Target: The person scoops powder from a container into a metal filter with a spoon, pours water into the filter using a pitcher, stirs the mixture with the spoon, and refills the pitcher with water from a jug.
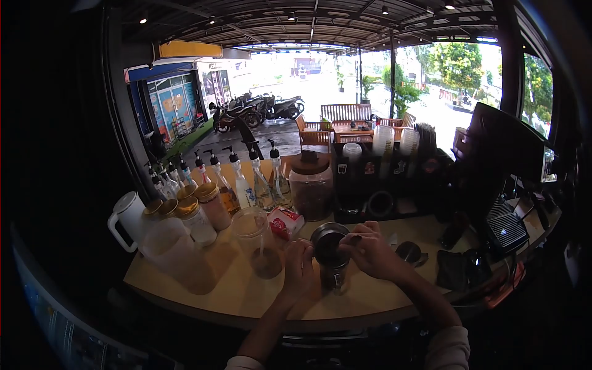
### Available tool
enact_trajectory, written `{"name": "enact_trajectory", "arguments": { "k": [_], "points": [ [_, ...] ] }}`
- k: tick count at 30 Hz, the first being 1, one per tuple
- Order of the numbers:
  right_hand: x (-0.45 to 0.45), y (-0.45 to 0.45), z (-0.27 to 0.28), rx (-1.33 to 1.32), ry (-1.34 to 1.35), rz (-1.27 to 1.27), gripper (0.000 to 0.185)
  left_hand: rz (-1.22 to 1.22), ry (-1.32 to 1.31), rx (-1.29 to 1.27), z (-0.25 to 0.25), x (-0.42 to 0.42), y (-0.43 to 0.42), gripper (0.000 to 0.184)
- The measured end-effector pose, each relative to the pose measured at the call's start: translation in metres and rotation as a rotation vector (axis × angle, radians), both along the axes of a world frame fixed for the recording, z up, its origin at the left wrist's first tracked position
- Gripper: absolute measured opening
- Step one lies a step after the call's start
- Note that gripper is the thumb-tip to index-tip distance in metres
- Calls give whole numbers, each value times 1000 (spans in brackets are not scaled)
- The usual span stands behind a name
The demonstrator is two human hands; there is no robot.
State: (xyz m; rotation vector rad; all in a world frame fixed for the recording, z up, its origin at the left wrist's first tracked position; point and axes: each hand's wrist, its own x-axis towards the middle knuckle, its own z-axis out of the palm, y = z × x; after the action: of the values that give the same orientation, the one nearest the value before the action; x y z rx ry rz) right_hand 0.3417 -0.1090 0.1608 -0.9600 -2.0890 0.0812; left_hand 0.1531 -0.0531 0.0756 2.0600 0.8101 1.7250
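A dark, round-rimmed metal vessel (328,237) is at the front of the counter, above or resting on a clear glass (333,279); I cannot tell which. My left hand (298,262) is closed at the vessel's left edge, fingers pinched against the rim. On the other side, my right hand (373,251) is pinched over the rim, with a short dark piece between the fingers that is too dim to name. To the left stands a tall clear plastic cup (253,231) with something thin upright in it. A red and white packet (285,223) lies behind my left hand.
Several pump bottles (243,185) line the back left, with gold-lidded jars (196,225), a white pitcher (126,216) and a translucent jug (168,243) nearer. A large lidded jar (311,188) stands behind. On the right are a small dark cup (409,251), a dark cloth (452,269) and a monitor (502,145).
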Motion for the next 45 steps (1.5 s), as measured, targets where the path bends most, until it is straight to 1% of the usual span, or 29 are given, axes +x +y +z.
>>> {"name": "enact_trajectory", "arguments": {
  "k": [3,7,9,11,13,15,16,19,22,25,27,28,30,35,37,39,40,42,44,45],
  "points": [
    [-7,-2,5,-20,65,-22,6,-2,0,-8,0,2,-1,12],
    [-8,1,-8,51,-1,-4,9,-24,-14,-18,2,3,-2,13],
    [-6,2,-8,8,17,-79,9,-24,-27,-21,3,1,-1,13],
    [-11,-4,-3,-5,12,-72,9,15,-1,8,2,0,0,13],
    [-12,-5,-2,-17,10,-67,8,4,-12,5,0,0,2,13],
    [-12,-3,-6,107,-49,-60,7,-11,-19,5,0,1,1,13],
    [-12,-3,-4,108,-48,-60,7,-13,-15,-1,3,2,-2,13],
    [-12,-3,1,67,-6,-76,4,-19,-13,-13,5,2,-3,13],
    [-13,-5,-5,85,-20,-26,4,-3,-5,7,5,3,-2,13],
    [-11,-7,-3,99,6,-73,5,5,-7,22,7,4,-3,14],
    [-12,-10,3,-2,22,-64,6,-9,-17,15,9,5,-4,14],
    [-10,-8,1,-2,22,-64,6,-15,-16,7,9,5,-3,14],
    [-5,-3,-7,-20,-68,-41,7,-24,-12,-2,8,4,-2,15],
    [1,-5,-1,-28,-56,-49,8,48,1,67,11,4,-2,17],
    [-2,-7,-1,-51,-56,-39,8,20,5,44,10,4,-1,17],
    [-3,-7,3,45,-87,-27,9,-8,10,21,9,4,-1,17],
    [-1,-7,8,45,-85,-26,9,-9,4,39,9,4,-1,17],
    [5,-8,19,-28,-157,-131,9,-6,-3,56,10,4,-3,16],
    [2,-8,14,-24,-169,-124,9,7,-23,32,11,5,-4,15],
    [-3,-8,6,18,-163,-80,9,7,-23,31,11,5,-5,15]
  ]
}}
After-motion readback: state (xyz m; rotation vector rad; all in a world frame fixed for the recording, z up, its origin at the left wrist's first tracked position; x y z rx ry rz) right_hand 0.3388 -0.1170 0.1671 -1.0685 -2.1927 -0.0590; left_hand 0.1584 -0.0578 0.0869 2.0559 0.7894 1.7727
